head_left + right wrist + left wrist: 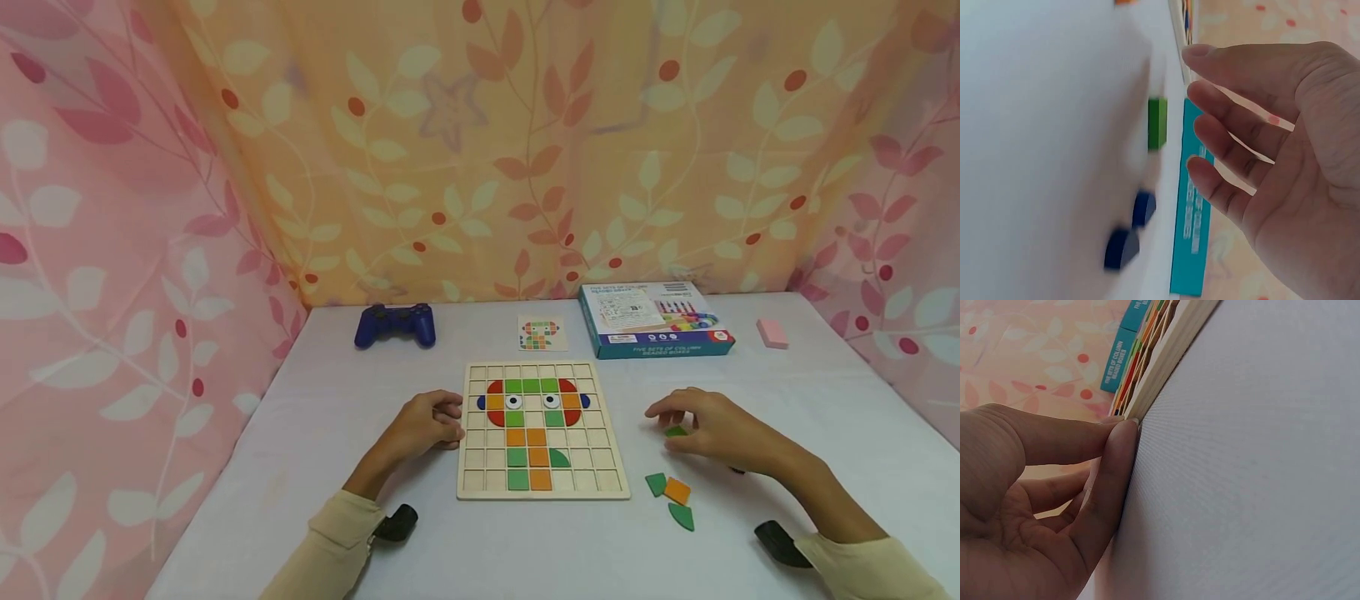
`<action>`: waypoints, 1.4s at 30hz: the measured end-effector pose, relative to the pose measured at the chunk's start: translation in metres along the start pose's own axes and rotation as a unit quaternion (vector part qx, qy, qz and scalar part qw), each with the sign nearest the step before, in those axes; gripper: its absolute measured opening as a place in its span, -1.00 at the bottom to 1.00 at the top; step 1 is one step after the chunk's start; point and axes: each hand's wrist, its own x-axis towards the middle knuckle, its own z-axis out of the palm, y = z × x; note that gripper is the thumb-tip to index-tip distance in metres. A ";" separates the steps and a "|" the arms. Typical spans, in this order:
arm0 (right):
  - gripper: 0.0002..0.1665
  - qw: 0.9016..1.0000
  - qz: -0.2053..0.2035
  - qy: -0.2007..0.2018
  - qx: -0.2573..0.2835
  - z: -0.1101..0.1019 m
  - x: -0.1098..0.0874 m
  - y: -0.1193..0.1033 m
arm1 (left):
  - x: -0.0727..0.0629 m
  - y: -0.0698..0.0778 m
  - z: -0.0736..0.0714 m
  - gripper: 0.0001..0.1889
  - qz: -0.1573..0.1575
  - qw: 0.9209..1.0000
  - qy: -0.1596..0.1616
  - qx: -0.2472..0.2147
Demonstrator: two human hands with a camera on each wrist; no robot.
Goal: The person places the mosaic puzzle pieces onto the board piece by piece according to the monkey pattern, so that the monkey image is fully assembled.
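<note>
A wooden grid board (pixel 603 460) lies on the table, with coloured tiles forming a face-like figure with two eye tiles. At its left edge is my left hand (pixel 426 423); thumb and index fingertips pinch the rim in the left wrist view. My right hand (pixel 712 429) hovers right of the board, fingers loosely bent and nothing between them. Close by its fingertips lies a green tile (pixel 1157 123), partly hidden by the hand in the head view. Two dark blue rounded pieces, one (pixel 1144 209) nearer the green tile and another (pixel 1121 249), lie beyond.
Nearer me lie an orange tile (pixel 677 491), a green tile (pixel 656 484) and a green quarter-round (pixel 682 517). Behind the board are a pattern card (pixel 543 333), a blue game controller (pixel 394 325) and a teal box (pixel 660 321). A pink block (pixel 772 333) sits far right.
</note>
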 end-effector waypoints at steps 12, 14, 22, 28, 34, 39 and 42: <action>-0.47 0.999 0.032 0.012 -0.008 -0.006 -0.015 0.026 | -0.001 0.000 0.000 -0.43 0.001 1.000 -0.004 -0.011; -0.49 0.999 0.036 0.011 -0.011 -0.006 -0.015 0.027 | -0.001 0.000 0.000 -0.43 -0.002 1.000 -0.004 -0.017; -0.54 1.000 0.029 0.007 -0.006 -0.003 -0.014 0.027 | -0.001 0.000 0.000 -0.42 0.001 1.000 -0.007 -0.016; -0.54 0.999 0.036 -0.002 -0.018 -0.002 -0.013 0.027 | 0.000 0.001 0.000 -0.42 0.002 1.000 -0.006 -0.012; -0.58 0.999 0.037 -0.007 -0.027 -0.003 -0.013 0.027 | -0.001 0.002 0.000 -0.43 0.002 1.000 -0.007 -0.007; -0.59 0.999 0.029 -0.005 -0.030 -0.002 -0.012 0.024 | -0.002 0.003 0.000 -0.44 0.001 1.000 -0.007 -0.004; -0.59 0.999 0.025 -0.001 -0.029 -0.001 -0.010 0.020 | -0.002 0.003 0.000 -0.44 -0.001 1.000 -0.006 -0.004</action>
